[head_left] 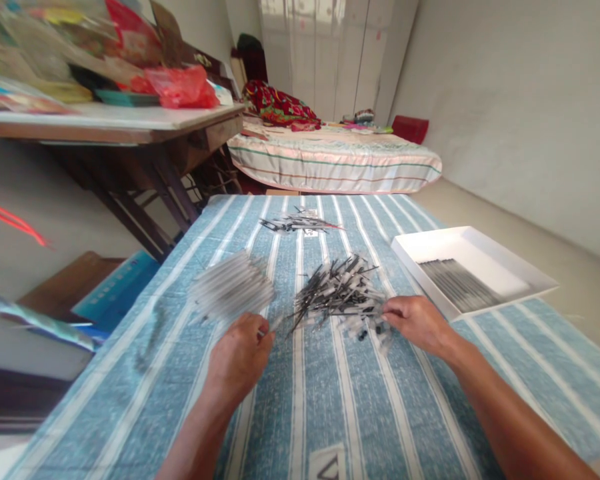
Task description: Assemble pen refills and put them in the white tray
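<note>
My left hand (243,353) is closed, thumb against fingers, just in front of a blurred row of pale, see-through slim tubes (233,285). Something small and pale seems to stick out from its fingertips, too smeared to name. In the middle of the table lies a loose heap of thin black sticks and clear pieces (337,287). My right hand (413,321) pinches at the heap's right edge, beside small clear and black bits (370,330); what its fingers hold cannot be made out.
A white open box (510,270) at the right holds a row of dark slim sticks (457,283). Farther back lies a smaller pile of black sticks (300,222). Blue striped cloth (280,427) covers the table. A cluttered side table (180,119) stands left, a bed (340,157) behind.
</note>
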Tool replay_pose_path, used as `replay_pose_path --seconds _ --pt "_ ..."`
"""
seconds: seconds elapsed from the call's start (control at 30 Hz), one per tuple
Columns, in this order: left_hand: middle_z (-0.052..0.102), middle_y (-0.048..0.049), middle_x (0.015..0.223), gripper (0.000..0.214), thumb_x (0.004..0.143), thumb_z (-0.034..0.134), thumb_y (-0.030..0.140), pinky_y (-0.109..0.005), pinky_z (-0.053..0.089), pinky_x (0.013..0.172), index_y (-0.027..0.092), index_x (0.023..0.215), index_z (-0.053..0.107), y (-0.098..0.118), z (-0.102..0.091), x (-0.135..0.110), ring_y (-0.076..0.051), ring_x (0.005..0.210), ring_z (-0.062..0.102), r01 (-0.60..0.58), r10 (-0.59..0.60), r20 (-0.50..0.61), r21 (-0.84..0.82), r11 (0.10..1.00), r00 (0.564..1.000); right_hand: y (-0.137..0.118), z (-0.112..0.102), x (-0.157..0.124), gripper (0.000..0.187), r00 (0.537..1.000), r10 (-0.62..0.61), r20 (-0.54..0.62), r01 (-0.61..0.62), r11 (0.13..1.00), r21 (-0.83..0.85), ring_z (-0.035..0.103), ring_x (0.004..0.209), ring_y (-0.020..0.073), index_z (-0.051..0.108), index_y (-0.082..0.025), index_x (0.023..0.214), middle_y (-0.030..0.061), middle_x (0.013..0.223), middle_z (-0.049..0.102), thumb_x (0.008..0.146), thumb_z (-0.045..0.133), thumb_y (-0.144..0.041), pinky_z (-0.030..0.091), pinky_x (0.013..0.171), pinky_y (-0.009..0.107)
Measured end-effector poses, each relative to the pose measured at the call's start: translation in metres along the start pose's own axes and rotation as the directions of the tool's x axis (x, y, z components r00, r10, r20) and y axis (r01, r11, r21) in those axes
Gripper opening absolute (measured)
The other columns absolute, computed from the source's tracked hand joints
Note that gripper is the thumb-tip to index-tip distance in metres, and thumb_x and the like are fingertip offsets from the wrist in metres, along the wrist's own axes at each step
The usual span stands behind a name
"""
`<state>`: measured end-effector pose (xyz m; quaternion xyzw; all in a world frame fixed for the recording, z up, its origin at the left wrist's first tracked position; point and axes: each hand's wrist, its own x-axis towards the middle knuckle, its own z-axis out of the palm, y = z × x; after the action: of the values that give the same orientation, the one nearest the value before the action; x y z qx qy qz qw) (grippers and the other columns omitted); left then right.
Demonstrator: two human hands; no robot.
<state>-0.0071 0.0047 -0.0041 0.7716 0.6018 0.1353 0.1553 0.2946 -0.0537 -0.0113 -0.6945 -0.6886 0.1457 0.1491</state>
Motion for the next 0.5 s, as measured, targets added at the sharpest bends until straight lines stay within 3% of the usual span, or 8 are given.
replay_pose_path --seconds 0.1,0.23,0.37,0.5 --pt "0.062 -0.0017 0.066 0.016 0.074 0.050 0.034 -0.027 0.040 0.061 0.019 0.072 0.056 0.007 -0.001 -0.003 -0.019 0.066 0.058 0.050 -0.038 0.046 -0.317 0.947 0.998 -0.005 0.002 0.000 0.020 1.000 -0.004 0.003 0.004 1.000 -0.026 0.057 0.063 0.0140 0.065 -0.020 0.072 -0.0007 0.065 0.063 0.080 0.047 -0.023 0.034 0.059 0.022" --pt "0.064 0.0004 0.061 0.015 0.072 0.056 0.034 -0.026 0.043 0.060 0.019 0.073 0.055 0.018 0.004 -0.008 -0.017 0.060 0.058 0.179 -0.074 0.184 -0.660 0.730 0.980 -0.018 0.004 0.003 0.019 0.999 -0.024 0.032 0.026 0.997 -0.070 0.057 0.064 0.0134 0.064 -0.020 0.071 -0.0013 0.066 0.063 0.081 0.047 -0.023 0.033 0.059 0.022" --pt "0.062 0.0024 0.058 0.014 0.071 0.059 0.030 -0.025 0.043 0.055 0.018 0.076 0.055 0.024 0.010 -0.010 -0.014 0.054 0.055 0.237 -0.048 0.256 -0.787 0.569 0.966 -0.035 0.007 0.010 0.018 0.996 -0.047 0.072 0.062 0.973 -0.223 0.061 0.073 0.0158 0.064 -0.021 0.077 0.0008 0.075 0.067 0.083 0.047 -0.024 0.033 0.060 0.023" --pt "0.058 0.0037 0.056 0.014 0.071 0.059 0.026 -0.022 0.039 0.050 0.016 0.082 0.059 0.026 0.011 -0.011 -0.010 0.049 0.048 0.245 0.022 0.301 -0.814 0.526 0.953 -0.050 0.010 0.019 0.020 0.989 0.005 0.150 0.064 0.892 -0.448 0.063 0.079 0.0225 0.065 -0.020 0.082 0.0084 0.081 0.069 0.083 0.045 -0.022 0.035 0.059 0.026"
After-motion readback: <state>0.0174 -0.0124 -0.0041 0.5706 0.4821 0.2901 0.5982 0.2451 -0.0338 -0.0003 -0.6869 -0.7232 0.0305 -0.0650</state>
